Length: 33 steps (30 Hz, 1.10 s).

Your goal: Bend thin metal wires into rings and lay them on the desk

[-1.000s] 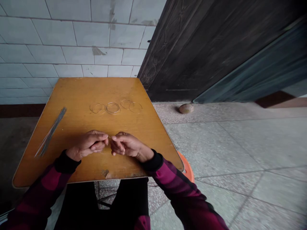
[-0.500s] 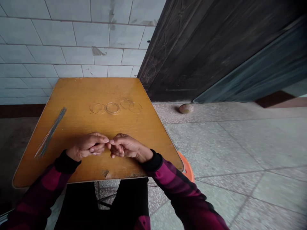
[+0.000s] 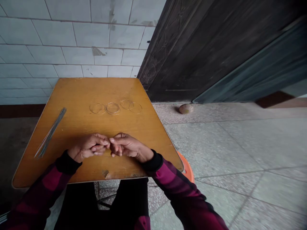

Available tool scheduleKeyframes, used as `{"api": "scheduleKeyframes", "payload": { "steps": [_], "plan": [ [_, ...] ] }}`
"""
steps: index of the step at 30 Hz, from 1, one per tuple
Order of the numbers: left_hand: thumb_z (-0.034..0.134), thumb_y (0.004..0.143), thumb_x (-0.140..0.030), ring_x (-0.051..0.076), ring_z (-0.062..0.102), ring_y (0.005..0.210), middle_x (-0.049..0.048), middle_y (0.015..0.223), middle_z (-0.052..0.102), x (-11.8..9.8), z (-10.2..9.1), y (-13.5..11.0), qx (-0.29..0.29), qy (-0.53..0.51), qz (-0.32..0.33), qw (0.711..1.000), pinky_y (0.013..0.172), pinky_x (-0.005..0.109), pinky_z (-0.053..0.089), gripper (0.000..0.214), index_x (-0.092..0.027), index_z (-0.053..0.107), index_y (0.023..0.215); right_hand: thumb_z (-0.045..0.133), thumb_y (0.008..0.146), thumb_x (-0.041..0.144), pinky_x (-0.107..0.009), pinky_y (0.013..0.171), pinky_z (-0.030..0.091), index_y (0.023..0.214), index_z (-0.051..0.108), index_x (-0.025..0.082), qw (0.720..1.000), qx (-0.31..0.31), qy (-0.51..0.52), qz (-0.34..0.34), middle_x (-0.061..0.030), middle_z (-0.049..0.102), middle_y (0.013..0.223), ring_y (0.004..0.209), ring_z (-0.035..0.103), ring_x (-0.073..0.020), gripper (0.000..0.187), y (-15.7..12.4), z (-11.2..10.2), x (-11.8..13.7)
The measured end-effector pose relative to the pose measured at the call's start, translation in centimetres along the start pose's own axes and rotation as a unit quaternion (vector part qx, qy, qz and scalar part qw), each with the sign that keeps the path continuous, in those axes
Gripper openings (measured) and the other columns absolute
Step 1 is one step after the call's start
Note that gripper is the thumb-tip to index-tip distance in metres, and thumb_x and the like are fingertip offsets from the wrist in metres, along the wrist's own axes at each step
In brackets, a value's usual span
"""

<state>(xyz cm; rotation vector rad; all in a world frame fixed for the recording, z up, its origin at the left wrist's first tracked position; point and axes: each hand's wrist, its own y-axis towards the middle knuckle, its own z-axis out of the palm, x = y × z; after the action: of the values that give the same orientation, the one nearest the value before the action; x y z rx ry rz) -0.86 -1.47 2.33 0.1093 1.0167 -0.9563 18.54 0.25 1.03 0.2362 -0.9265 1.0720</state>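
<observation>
Left hand [image 3: 88, 147]: fingers curled together, tips meeting the right's; anything gripped is too small to see.
Right hand [image 3: 127, 147]: pinched the same way.
Bundle of thin grey metal wires [image 3: 50, 133]: flat at left, long axis running near-left to far-right.
Thin wire rings [image 3: 112, 108]: a row on the brown wooden table [image 3: 79, 92], beyond the hands.

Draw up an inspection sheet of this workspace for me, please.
Surface: wooden table, worn, chipped at the near edge.
Job's things: four thin wire rings in a row at the middle, some overlapping; bundle of straight wires near the left edge.
Clutter: nothing seen.
Hands: left hand and right hand at the near part of the table, fingers curled, fingertips meeting; whatever they pinch is too thin to see.
Cables: nothing seen.
Surroundings: tiled wall behind; dark wooden door to the right; stone on the floor by it; orange stool edge below the table's near right corner.
</observation>
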Motion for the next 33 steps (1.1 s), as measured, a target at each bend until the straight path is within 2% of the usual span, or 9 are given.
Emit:
{"api": "scheduleKeyframes", "payload": {
  "steps": [4,8,11,15,21,28,33],
  "plan": [
    [0.062,0.072,-0.022,0.005,0.026,0.037,-0.0066,0.036,0.037,0.2,-0.1,0.1,-0.027,-0.013,0.028,0.999,0.045,0.021,0.026,0.012,-0.011,0.066,0.070,0.082,0.071,0.042,-0.022,0.061,0.057,0.071,0.071,0.010,1.000,-0.007,0.026,-0.011,0.0047,0.063,0.050,0.042,0.056,-0.0039,0.034,0.0,0.0,0.4],
    [0.066,0.071,-0.025,0.005,0.030,0.040,-0.0046,0.041,0.043,0.3,-0.1,0.1,-0.028,-0.030,0.027,0.999,0.047,0.021,0.029,0.014,-0.011,0.067,0.072,0.085,0.067,0.038,-0.024,0.060,0.056,0.072,0.069,0.012,0.998,-0.031,0.043,-0.021,0.0052,0.065,0.058,0.045,0.054,-0.0030,0.030,0.0,-0.2,0.5],
    [0.067,0.070,-0.025,0.005,0.032,0.040,-0.0042,0.042,0.044,0.3,0.1,0.2,-0.038,-0.037,0.012,0.999,0.047,0.021,0.031,0.014,-0.011,0.067,0.071,0.084,0.067,0.039,-0.021,0.057,0.053,0.068,0.067,0.012,0.997,-0.053,-0.003,-0.056,0.0039,0.067,0.061,0.043,0.051,-0.0021,0.031,0.0,-0.1,0.4],
    [0.069,0.065,-0.024,0.007,0.041,0.040,-0.0010,0.045,0.051,0.3,0.0,0.3,-0.053,-0.009,-0.006,0.999,0.047,0.022,0.035,0.013,-0.011,0.066,0.064,0.081,0.069,0.039,-0.016,0.047,0.043,0.062,0.065,0.013,0.987,-0.081,-0.102,-0.090,0.0023,0.067,0.060,0.042,0.050,-0.0023,0.032,-0.3,0.3,0.6],
    [0.073,0.064,-0.027,0.012,0.056,0.044,0.0034,0.050,0.062,0.5,-0.6,0.5,-0.026,0.006,-0.033,0.999,0.047,0.022,0.040,0.017,-0.011,0.069,0.066,0.078,0.071,0.044,-0.017,0.046,0.039,0.065,0.067,0.013,0.984,-0.063,-0.153,-0.070,0.0031,0.065,0.057,0.043,0.050,-0.0029,0.034,-0.6,0.2,0.9],
    [0.068,0.064,-0.021,0.013,0.061,0.048,0.0063,0.056,0.068,1.0,-0.8,0.7,0.004,-0.009,-0.065,0.998,0.052,0.024,0.048,0.013,-0.010,0.071,0.069,0.076,0.073,0.045,-0.018,0.050,0.041,0.064,0.064,0.013,0.982,-0.033,-0.180,-0.051,0.0039,0.063,0.056,0.042,0.047,-0.0026,0.035,-0.7,-0.2,0.8],
    [0.068,0.067,-0.020,0.014,0.064,0.053,0.0091,0.061,0.070,1.1,-0.9,0.7,0.022,0.005,-0.068,0.997,0.053,0.023,0.047,0.012,-0.010,0.072,0.070,0.075,0.074,0.045,-0.017,0.046,0.035,0.067,0.065,0.012,0.971,-0.030,-0.232,-0.046,0.0045,0.058,0.053,0.044,0.045,-0.0035,0.035,-1.0,0.2,1.3]
  ]
}}
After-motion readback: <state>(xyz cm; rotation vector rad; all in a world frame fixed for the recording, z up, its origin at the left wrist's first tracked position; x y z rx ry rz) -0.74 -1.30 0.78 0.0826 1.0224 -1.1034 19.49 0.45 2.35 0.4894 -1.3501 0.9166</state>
